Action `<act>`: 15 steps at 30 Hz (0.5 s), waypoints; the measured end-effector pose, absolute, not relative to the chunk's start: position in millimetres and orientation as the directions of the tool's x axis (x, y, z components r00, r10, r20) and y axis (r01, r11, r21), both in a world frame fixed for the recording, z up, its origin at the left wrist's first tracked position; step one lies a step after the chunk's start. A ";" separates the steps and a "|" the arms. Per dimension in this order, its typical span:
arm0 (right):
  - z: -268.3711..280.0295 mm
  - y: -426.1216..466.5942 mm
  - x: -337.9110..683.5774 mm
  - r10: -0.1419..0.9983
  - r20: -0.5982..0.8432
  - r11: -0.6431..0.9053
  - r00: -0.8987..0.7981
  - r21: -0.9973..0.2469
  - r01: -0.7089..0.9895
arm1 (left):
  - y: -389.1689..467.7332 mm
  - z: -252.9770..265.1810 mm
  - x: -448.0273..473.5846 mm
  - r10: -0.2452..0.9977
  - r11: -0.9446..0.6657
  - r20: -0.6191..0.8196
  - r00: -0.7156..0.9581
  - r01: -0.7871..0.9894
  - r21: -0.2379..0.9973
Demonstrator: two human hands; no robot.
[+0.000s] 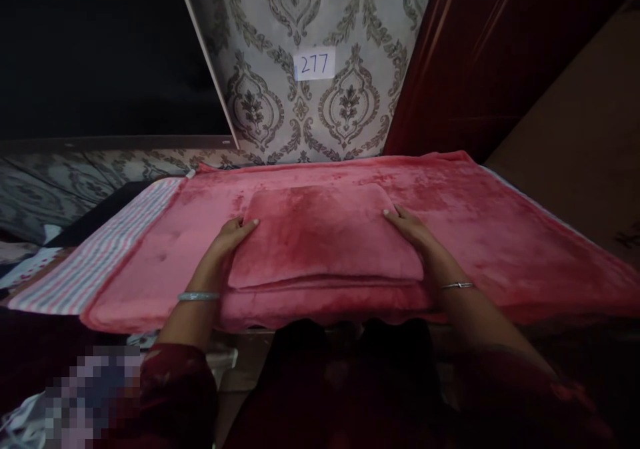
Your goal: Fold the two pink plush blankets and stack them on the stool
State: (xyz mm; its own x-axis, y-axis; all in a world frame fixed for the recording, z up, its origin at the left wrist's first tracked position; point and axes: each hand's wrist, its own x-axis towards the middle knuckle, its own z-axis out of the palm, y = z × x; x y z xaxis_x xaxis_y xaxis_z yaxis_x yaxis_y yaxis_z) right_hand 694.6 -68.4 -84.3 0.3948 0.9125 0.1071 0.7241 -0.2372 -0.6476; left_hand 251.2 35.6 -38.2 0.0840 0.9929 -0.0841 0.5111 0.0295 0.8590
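Observation:
A folded pink plush cloth (pixel 325 235) lies in a neat rectangle, its layered edge facing me. My left hand (pixel 234 235) grips its left side, thumb on top and fingers mostly hidden at the edge. On the opposite side my right hand (pixel 407 225) holds it the same way. Beneath spreads a larger pink plush blanket (pixel 475 235). Whether the folded cloth rests fully on that blanket or is slightly raised, I cannot tell.
Striped fabric (pixel 110 242) shows at the left end of the blanket. A large dark screen (pixel 100 55) is at the upper left. Behind stands a patterned wall with a paper label (pixel 315 63) reading 277. A dark red glossy panel (pixel 470 55) rises at the right.

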 end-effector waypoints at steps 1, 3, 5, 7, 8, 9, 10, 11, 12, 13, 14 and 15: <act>-82.9 -73.1 692.8 0.913 0.084 -0.240 0.399 -0.680 0.692 | 31.6 -38.8 249.6 0.994 0.029 -0.078 0.072 0.521 0.853; -79.5 -85.1 687.9 0.908 0.049 -0.258 0.416 -0.718 0.647 | 23.7 -40.0 245.8 0.999 0.017 -0.043 0.032 0.579 0.815; -75.1 -101.7 679.4 0.898 0.128 -0.226 0.420 -0.686 0.692 | 12.3 -40.5 243.0 0.998 -0.043 0.065 -0.010 0.663 0.747; -69.9 -122.6 665.6 0.889 0.301 -0.113 0.346 -0.588 0.801 | -5.7 -40.4 243.7 0.952 -0.215 0.305 0.019 0.750 0.625; -67.2 -133.6 656.8 0.883 0.387 -0.027 0.264 -0.521 0.853 | -17.2 -40.4 245.8 0.899 -0.330 0.430 0.086 0.779 0.533; -64.9 -144.1 647.1 0.879 0.449 0.065 0.162 -0.450 0.891 | -29.7 -40.9 249.2 0.832 -0.447 0.522 0.188 0.785 0.430; -63.0 -153.6 637.1 0.876 0.480 0.157 0.054 -0.388 0.908 | -42.3 -42.1 253.8 0.762 -0.556 0.568 0.311 0.763 0.329; -62.1 -161.6 627.2 0.873 0.485 0.241 -0.051 -0.338 0.910 | -54.2 -44.1 259.1 0.697 -0.649 0.568 0.437 0.721 0.243; -62.2 -167.5 618.2 0.868 0.475 0.311 -0.141 -0.302 0.901 | -64.4 -47.0 264.9 0.640 -0.722 0.536 0.550 0.669 0.176; -63.4 -171.5 610.5 0.863 0.461 0.362 -0.207 -0.278 0.890 | -72.2 -50.7 270.5 0.590 -0.776 0.491 0.642 0.618 0.125; -65.8 -173.5 604.7 0.859 0.447 0.395 -0.252 -0.263 0.880 | -77.2 -54.8 275.5 0.548 -0.814 0.444 0.709 0.575 0.086; -69.0 -173.9 600.8 0.855 0.438 0.413 -0.277 -0.252 0.875 | -79.4 -59.1 279.6 0.517 -0.837 0.406 0.754 0.544 0.058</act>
